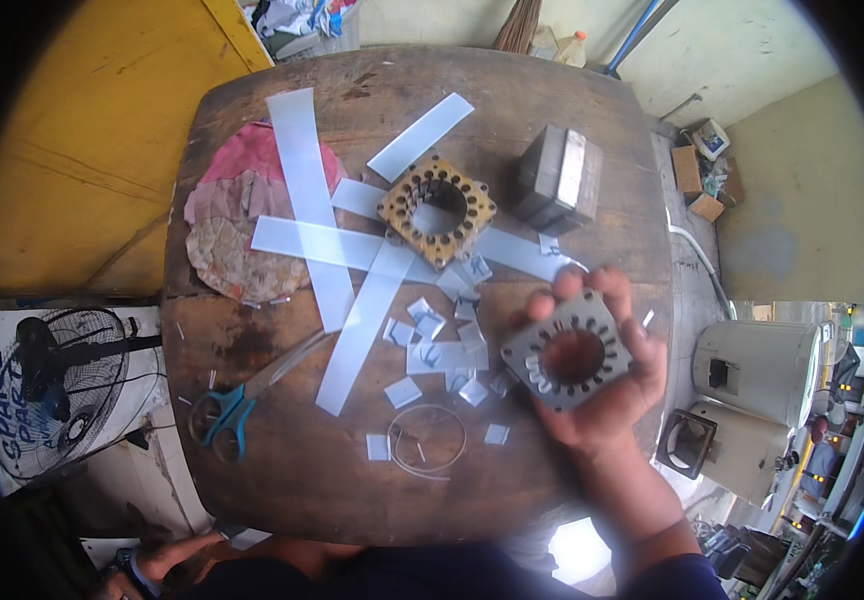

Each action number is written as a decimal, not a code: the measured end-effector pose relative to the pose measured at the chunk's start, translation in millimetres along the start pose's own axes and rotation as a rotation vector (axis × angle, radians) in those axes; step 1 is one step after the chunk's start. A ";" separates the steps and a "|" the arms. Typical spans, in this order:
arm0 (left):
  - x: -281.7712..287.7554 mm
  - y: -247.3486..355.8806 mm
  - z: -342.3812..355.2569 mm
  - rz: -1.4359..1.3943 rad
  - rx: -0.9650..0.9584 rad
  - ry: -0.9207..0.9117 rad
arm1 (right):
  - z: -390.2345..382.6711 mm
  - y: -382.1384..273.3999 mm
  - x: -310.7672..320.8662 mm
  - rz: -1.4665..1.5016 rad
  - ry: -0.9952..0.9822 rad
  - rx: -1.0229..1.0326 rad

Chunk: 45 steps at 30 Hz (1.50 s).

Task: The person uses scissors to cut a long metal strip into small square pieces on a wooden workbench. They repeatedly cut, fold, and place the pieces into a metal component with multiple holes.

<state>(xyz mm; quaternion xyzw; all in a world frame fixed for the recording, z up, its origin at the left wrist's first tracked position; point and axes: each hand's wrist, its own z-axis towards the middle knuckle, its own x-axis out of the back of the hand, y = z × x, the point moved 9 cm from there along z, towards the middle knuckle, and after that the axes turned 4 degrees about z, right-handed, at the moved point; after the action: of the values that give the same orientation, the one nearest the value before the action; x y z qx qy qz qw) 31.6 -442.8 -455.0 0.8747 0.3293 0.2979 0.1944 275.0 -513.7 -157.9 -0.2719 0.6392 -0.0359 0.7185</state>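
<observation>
My right hand (617, 420) holds up a square grey metal stator core (600, 375), fingers around its edges; slots ring its round central hole. At the lower left edge, a forearm with a dark watch (130, 572) shows, probably mine; the fingers of my left hand cannot be made out there. A brass-coloured square stator core (472, 225) lies on pale plastic strips (297, 238) mid-table. Small cut and folded plastic pieces (426, 320) are scattered nearer me. Open scissors with teal handles (234, 410) lie at the left.
On the wooden table (512, 480) are a round patchwork cloth (242, 205), a grey metal block (558, 178) and a thin wire loop (430, 440). A black fan (62, 385) stands at the left, pale machine housings (757, 370) at the right.
</observation>
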 end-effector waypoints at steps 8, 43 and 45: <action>-5.5 4.6 -19.0 0.031 0.007 -0.088 | 10.6 -6.5 -11.0 0.055 -0.036 -0.037; 237.3 228.3 -165.5 0.554 -0.737 0.340 | -3.2 -8.4 -41.0 -0.009 -0.010 -0.140; 270.0 225.1 -164.3 0.176 -0.705 0.284 | -2.0 -11.5 -43.1 -0.097 -0.062 -0.119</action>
<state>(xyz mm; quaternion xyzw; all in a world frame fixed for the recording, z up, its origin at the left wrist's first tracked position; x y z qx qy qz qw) 192.1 -391.6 -105.4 0.7293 0.1540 0.5262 0.4092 268.8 -506.9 -114.2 -0.3459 0.6036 -0.0243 0.7180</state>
